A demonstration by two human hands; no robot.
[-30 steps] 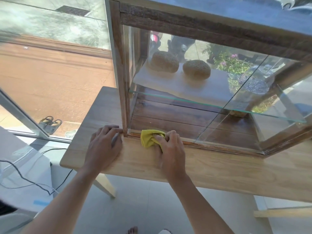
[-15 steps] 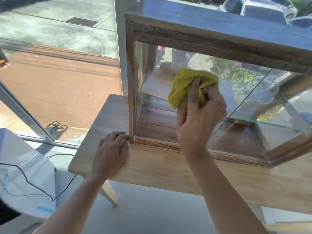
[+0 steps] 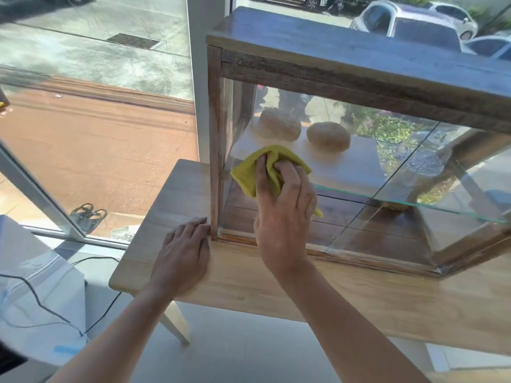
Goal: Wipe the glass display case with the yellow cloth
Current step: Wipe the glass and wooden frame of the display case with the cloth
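Glass display case [image 3: 359, 167], frame centre-right: I'm wiping the front pane.
Right hand [image 3: 284, 214] clenching yellow cloth [image 3: 249, 172], now lower and further left than half a second ago; left hand [image 3: 182, 252] flat, empty, bracing the corner. Wiping ongoing.

Right hand [image 3: 284, 214] presses a bunched yellow cloth [image 3: 249, 172] against the front pane of the glass display case [image 3: 359, 172], near its left post. Left hand [image 3: 182, 258] lies flat on the wooden table [image 3: 359, 294], fingertips touching the case's lower left corner. Two round buns [image 3: 327, 136] sit on the glass shelf inside.
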